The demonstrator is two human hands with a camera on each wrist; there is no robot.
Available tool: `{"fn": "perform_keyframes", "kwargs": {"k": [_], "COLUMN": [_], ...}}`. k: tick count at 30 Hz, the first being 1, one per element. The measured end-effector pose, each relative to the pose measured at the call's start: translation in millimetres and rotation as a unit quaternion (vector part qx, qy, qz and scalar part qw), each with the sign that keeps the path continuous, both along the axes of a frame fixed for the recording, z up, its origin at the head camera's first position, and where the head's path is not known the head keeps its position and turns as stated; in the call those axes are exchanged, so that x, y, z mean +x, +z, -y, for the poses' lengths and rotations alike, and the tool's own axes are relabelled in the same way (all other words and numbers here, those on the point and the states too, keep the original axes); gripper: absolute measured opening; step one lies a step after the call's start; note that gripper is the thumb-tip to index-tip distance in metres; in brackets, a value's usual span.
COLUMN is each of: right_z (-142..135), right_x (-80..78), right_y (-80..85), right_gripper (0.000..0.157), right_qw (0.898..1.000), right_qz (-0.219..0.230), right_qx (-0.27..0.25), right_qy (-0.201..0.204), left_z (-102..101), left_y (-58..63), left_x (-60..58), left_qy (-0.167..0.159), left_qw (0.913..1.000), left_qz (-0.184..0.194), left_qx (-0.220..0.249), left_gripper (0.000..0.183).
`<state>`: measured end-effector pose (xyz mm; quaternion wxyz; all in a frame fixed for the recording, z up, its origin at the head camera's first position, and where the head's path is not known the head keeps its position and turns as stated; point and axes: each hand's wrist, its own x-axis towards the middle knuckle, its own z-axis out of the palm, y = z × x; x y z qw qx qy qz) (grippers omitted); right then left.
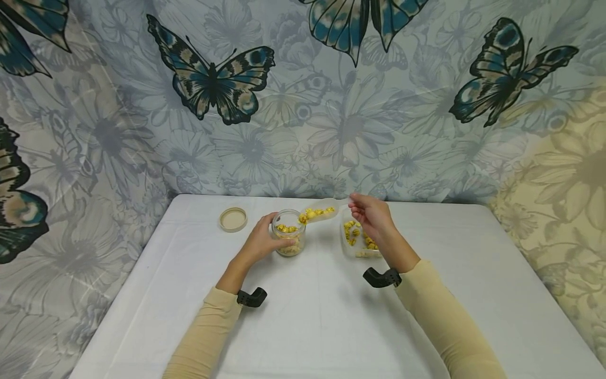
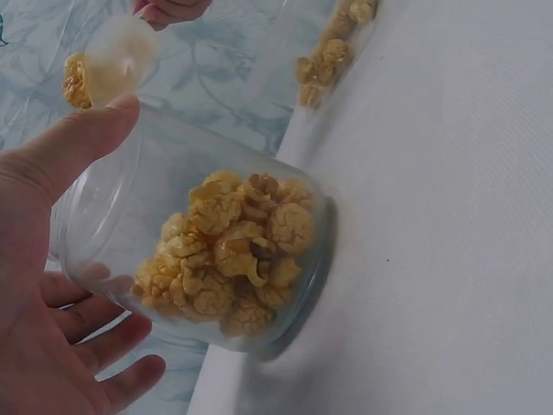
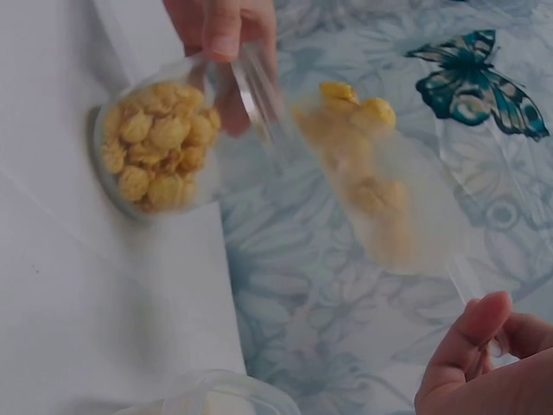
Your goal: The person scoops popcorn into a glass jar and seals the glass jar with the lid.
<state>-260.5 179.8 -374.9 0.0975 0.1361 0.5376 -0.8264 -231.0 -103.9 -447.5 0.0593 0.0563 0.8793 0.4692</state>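
A clear glass jar (image 1: 290, 243), partly filled with yellow caramel popcorn (image 2: 233, 251), stands on the table. My left hand (image 1: 263, 238) grips it from the left, thumb on the near side and fingers round the back. Between finger and thumb my right hand (image 1: 373, 215) pinches the handle of a translucent plastic scoop (image 3: 415, 207). Popcorn lies in the scoop, whose front end is at the jar's rim, tilted a little down toward it. Below the right hand sits a clear plastic container (image 1: 347, 251) with more popcorn in it, partly hidden by that hand.
A round beige lid (image 1: 233, 219) lies on the table left of the jar. White cloth covers the table (image 1: 303, 326). Behind its far edge rises a wall covering (image 1: 303, 152) printed with flowers and butterflies. Each wrist carries a black camera mount (image 1: 252, 298).
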Motion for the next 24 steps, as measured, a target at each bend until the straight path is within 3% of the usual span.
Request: {"fn": "perform_keyframes", "kwargs": {"k": [9, 16, 24], "right_z": [17, 33, 38], "right_x": [0.5, -1.1, 0.7], "right_y": [10.0, 20.2, 25.8], "right_gripper": [0.011, 0.020, 0.012], "right_qw": [0.996, 0.983, 0.971], "right_qz": [-0.054, -0.111, -0.163], "right_qx": [0.066, 0.145, 0.174], "right_qy": [-0.001, -0.021, -0.028], "left_z": [0, 1, 1], "left_y": [-2.5, -2.1, -2.8], "left_x": [0.4, -0.1, 1.2], "left_qy": [0.004, -0.001, -0.002], "left_qw": [1.0000, 1.0000, 0.9999], "left_qz": [0.005, 0.001, -0.002], "left_qx": [0.002, 0.007, 0.012], "left_gripper": [0.095, 0.091, 0.089]}}
